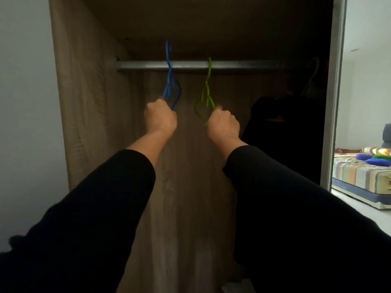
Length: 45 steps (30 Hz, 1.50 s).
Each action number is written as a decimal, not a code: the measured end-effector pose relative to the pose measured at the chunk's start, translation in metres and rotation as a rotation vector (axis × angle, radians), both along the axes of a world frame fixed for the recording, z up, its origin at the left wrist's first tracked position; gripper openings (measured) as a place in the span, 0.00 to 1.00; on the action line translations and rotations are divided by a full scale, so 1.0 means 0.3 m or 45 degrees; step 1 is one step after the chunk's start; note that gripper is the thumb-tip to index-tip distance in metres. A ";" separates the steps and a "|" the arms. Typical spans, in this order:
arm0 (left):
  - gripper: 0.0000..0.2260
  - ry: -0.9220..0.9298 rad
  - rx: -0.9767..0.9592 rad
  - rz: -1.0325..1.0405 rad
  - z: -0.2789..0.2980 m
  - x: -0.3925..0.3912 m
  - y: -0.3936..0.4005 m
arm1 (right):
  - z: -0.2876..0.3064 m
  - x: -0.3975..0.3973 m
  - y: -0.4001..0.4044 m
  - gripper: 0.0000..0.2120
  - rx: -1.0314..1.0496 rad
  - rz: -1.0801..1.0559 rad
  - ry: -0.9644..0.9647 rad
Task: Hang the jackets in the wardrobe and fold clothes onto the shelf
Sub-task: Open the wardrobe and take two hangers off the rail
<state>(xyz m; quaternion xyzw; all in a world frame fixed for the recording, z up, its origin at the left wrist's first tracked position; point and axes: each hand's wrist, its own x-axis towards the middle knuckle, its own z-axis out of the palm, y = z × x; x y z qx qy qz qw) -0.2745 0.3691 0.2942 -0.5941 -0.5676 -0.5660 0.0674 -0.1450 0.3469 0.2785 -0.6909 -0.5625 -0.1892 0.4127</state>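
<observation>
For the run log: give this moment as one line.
left hand grips blue hanger | right hand grips green hanger | green hooked on rail | blue hook above rail

A blue hanger [170, 81] and a lime-green hanger [207, 89] are showing against brown woodgrain (sleeves [95, 208] are showing black).
</observation>
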 end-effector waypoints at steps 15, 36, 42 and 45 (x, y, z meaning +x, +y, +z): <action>0.14 0.037 0.082 0.179 -0.084 -0.067 -0.152 | -0.016 -0.036 -0.082 0.30 0.164 0.260 -0.154; 0.12 0.079 -0.065 0.579 -0.268 -0.179 -0.912 | -0.123 -0.058 -0.565 0.31 0.098 0.936 -0.183; 0.10 0.145 -0.139 0.550 -0.320 -0.217 -1.230 | -0.183 -0.118 -0.771 0.31 0.013 1.104 -0.165; 0.08 0.235 -0.235 0.582 -0.365 -0.231 -1.411 | -0.248 -0.137 -0.897 0.30 0.012 1.129 -0.164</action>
